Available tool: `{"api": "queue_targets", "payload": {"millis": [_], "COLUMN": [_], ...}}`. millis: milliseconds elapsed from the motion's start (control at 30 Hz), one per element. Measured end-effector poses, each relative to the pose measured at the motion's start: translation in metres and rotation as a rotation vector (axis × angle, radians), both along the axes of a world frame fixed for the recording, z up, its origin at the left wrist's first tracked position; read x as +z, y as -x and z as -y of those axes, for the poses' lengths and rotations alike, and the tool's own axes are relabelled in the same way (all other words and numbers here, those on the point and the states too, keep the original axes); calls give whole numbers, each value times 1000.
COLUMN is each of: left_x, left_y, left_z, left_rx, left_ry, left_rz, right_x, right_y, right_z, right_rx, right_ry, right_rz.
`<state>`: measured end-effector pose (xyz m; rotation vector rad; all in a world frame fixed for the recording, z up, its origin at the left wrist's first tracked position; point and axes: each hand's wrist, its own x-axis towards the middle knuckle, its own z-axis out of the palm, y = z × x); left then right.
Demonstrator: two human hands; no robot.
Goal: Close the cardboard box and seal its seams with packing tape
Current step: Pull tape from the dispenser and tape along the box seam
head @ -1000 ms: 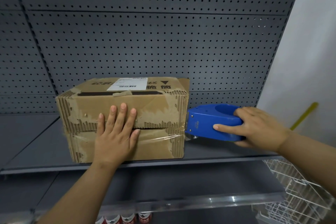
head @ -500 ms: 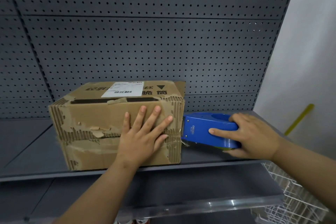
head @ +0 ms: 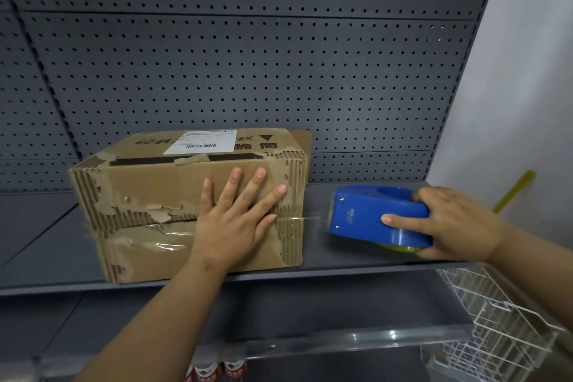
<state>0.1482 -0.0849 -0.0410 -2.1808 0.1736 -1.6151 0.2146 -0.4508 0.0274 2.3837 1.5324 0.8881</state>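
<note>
Brown cardboard box (head: 173, 195) sitting on the grey shelf (head: 356, 257), closed, sides torn and worn. Left hand (head: 235, 220) flat on the box front, fingers spread wide. Clear tape (head: 313, 220) stretched from the box's right edge to the blue tape dispenser (head: 372, 214). Right hand (head: 455, 223) right of the box, fingers wrapped around the dispenser. Grey pegboard (head: 248, 71) behind the box.

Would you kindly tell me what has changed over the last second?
The blue tape dispenser in the right hand pulled rightward off the worn cardboard box, stretching clear tape. The left hand slid right along the front. The box stayed on the grey shelf.
</note>
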Motion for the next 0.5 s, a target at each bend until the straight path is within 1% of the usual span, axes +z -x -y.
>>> {"api": "queue_targets", "payload": {"millis": [167,400,500], "left_x": [1,3,2], "left_y": [-1,-1,-1], "left_z": [-1,-4,-4], "left_rx": [1,-4,-11], "left_ry": [-13,0,-3], "left_rz": [-7,-39,-32], "right_x": [9,24,30], "right_y": [0,8,13], "right_z": [13,-20,-43], "right_rx": [-56,-70,-88], "right_ry": [34,177,186], "right_rz": [7,95,139]}}
